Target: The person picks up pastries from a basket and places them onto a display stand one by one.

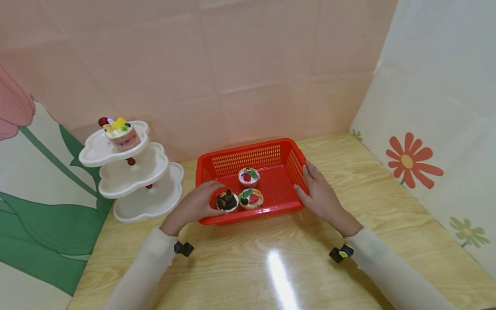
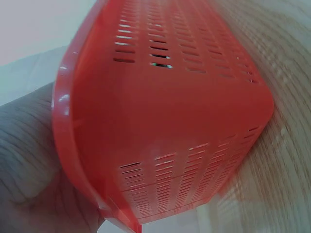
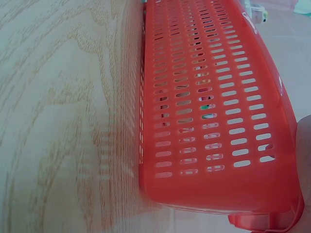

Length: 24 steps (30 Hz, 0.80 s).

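A red plastic basket (image 1: 279, 183) stands on the table with three cupcakes inside. My left hand (image 1: 197, 204) reaches over its left end. Thumb and fingers lie on either side of a chocolate-topped cupcake (image 1: 227, 201) in the front left corner, pinching it; the exact contact is partly hidden. Beside it sits a cupcake with strawberry and green leaf (image 1: 251, 199), and behind them a pink-topped cupcake (image 1: 248, 177). With thumb inside and fingers along the outer side, my right hand (image 1: 319, 193) grips the basket's right rim.
A white three-tier stand (image 1: 133, 176) with scalloped trays is at the left. A fruit-topped dessert cup (image 1: 123, 135) sits on its top tier. Pink cloth (image 1: 255, 77) hangs behind, and a flower-printed sheet (image 1: 438, 129) borders the wooden table (image 1: 224, 275) on the right.
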### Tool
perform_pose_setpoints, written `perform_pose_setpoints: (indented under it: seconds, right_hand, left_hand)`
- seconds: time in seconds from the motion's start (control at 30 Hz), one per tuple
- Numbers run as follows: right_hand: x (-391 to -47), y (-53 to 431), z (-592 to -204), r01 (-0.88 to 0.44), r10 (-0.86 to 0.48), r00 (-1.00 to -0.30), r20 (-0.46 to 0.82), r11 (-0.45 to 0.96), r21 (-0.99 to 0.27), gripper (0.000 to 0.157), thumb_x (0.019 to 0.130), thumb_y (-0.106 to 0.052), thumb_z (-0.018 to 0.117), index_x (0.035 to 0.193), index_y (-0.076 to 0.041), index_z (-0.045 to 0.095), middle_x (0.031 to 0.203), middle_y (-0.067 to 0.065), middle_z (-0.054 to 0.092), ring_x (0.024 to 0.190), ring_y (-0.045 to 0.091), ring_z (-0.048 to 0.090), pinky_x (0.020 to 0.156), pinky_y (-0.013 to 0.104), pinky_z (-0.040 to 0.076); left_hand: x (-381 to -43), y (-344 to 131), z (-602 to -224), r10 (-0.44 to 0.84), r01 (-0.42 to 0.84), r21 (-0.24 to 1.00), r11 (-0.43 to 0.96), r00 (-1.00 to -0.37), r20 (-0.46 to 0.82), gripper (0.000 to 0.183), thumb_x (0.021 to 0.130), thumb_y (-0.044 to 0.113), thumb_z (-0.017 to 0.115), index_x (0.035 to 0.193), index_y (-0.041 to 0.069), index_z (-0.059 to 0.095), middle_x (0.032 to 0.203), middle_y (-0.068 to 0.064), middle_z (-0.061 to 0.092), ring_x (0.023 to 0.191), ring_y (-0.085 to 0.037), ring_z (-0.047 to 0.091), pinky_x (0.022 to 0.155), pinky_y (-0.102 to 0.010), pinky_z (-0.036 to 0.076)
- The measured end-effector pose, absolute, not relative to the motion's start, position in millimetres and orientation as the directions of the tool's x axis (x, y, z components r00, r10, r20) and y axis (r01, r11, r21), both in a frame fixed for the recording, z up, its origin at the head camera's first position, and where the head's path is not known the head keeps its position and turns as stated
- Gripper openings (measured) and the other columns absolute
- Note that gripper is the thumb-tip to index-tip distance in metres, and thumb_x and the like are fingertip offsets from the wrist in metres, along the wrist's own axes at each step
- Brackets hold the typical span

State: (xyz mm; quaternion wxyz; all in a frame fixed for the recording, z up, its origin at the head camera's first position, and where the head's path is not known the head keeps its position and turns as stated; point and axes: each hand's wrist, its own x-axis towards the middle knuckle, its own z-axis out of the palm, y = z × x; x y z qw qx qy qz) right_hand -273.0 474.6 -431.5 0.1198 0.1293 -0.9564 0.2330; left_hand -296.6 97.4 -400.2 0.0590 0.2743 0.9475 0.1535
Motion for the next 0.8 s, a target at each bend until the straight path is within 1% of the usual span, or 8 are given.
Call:
perform_pose_setpoints:
  seconds: [0.27,0.4,0.53,0.8]
  right_hand:
    - [-272.6,474.0,-431.2,-0.305,-0.190,-0.936,0.296,0.857,-0.416,0.073,0.102,-0.034,0.056,0.153,0.011,0.029,0.164,0.026,0.021,0.150,0.043,0.022,0.113,0.064,0.032]
    - [-271.7,473.5,-431.0,-0.300,-0.188,-0.939,0.289,0.858,-0.417,0.073,0.102,-0.033,0.057,0.153,0.011,0.028,0.164,0.026,0.020,0.150,0.043,0.021,0.113,0.063,0.031]
    - [-270.7,473.1,-430.7,-0.300,-0.188,-0.939,0.289,0.857,-0.419,0.073,0.102,-0.032,0.057,0.153,0.011,0.028,0.164,0.026,0.020,0.150,0.044,0.021,0.113,0.063,0.032]
    - [-270.8,473.4,-431.4,-0.305,-0.190,-0.937,0.292,0.854,-0.422,0.074,0.102,-0.033,0.057,0.154,0.011,0.027,0.164,0.026,0.019,0.150,0.044,0.021,0.112,0.064,0.032]
  left_hand:
    - [-300.7,101.3,-403.0,0.550,0.535,0.191,0.823,-0.835,-0.030,0.076,0.079,0.051,0.085,0.136,0.008,0.062,0.142,-0.013,0.058,0.137,-0.033,0.047,0.113,-0.048,0.041]
    - [-302.0,102.9,-402.5,0.571,0.560,0.154,0.814,-0.820,-0.033,0.072,0.078,0.050,0.085,0.132,0.008,0.065,0.135,-0.011,0.062,0.132,-0.032,0.052,0.112,-0.046,0.042]
    - [-302.9,103.5,-402.0,0.583,0.573,0.147,0.806,-0.812,-0.026,0.069,0.078,0.048,0.087,0.129,0.005,0.066,0.131,-0.012,0.063,0.128,-0.032,0.054,0.112,-0.046,0.041]
    - [-306.9,105.1,-403.9,0.587,0.575,0.151,0.804,-0.809,-0.045,0.069,0.079,0.046,0.087,0.130,0.005,0.066,0.134,-0.014,0.062,0.132,-0.034,0.051,0.115,-0.047,0.036]
